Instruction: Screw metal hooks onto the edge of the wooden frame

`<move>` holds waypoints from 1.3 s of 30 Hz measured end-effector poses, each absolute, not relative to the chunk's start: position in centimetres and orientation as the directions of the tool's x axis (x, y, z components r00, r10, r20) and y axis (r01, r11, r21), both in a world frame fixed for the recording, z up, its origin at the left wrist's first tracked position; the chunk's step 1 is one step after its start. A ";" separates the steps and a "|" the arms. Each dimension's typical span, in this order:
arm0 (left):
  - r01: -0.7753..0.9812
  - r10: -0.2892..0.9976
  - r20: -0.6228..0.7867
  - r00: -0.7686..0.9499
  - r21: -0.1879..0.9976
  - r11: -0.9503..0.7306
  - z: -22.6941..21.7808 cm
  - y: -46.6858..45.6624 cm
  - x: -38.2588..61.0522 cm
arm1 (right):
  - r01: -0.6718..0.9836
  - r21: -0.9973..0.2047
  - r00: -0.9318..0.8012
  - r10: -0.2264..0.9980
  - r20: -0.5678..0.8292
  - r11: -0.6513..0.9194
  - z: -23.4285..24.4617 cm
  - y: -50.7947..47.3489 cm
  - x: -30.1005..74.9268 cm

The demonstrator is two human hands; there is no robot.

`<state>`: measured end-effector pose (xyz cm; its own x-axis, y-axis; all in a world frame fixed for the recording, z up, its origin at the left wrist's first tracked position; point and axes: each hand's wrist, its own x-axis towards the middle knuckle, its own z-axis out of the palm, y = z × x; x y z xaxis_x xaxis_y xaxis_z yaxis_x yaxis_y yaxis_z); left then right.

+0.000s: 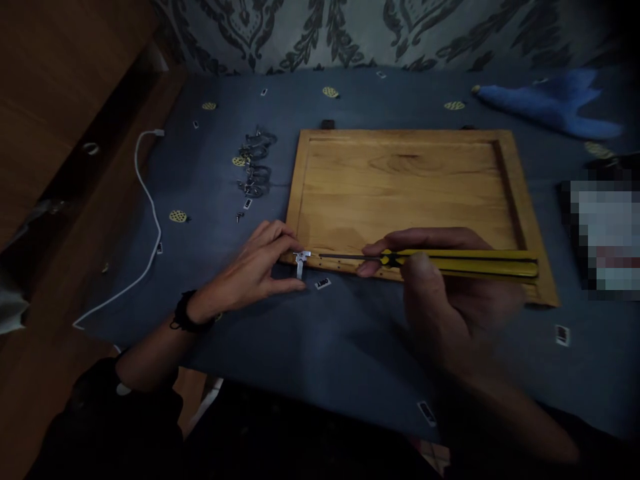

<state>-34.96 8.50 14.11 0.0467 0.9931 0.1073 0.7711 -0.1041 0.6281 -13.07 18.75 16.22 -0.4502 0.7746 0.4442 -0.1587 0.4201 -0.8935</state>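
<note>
A wooden framed panel (pixel 400 193) lies flat on the blue cloth. At its near left corner sits a small silver metal hinge (pixel 301 259). My left hand (pixel 255 263) is closed around this hinge, fingers on the frame side and thumb at its near end. In my right hand (pixel 450 293) I grip a screwdriver (pixel 465 262) with a yellow and black handle. Its shaft points left, level over the near edge of the frame, and the tip is just right of the hinge. Several small dark holes show along that edge.
Left of the panel lie several metal hinges (pixel 256 163) and a few small screws (pixel 239 217). A white cable (pixel 153 213) runs along the wooden side at left. A blue bird-shaped object (pixel 550 107) lies at the back right, and a blurred-out item (pixel 607 240) at the right.
</note>
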 end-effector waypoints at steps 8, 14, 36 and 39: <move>0.777 0.988 0.146 0.055 0.615 -0.134 13.9 8.4 -35.0 | -0.094 -0.899 -0.549 0.731 0.406 0.428 15.5 18.5 -13.0; 0.785 0.991 0.120 0.052 0.608 -0.115 14.0 8.5 -34.9 | -0.076 -0.903 -0.571 0.724 0.387 0.422 15.0 18.4 -13.1; 0.782 0.992 0.118 0.052 0.612 -0.114 14.2 8.5 -34.8 | -0.115 -0.873 -0.581 0.681 0.446 0.474 15.1 18.4 -14.3; 0.780 0.992 0.120 0.051 0.616 -0.114 14.2 8.6 -34.7 | -0.089 -0.870 -0.617 0.659 0.430 0.485 15.7 18.3 -14.8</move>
<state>-34.74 8.59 14.24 0.0508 0.9915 0.1196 0.7797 -0.1142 0.6156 -14.76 18.35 15.70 -0.6170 0.6591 0.4300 -0.0887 0.4847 -0.8702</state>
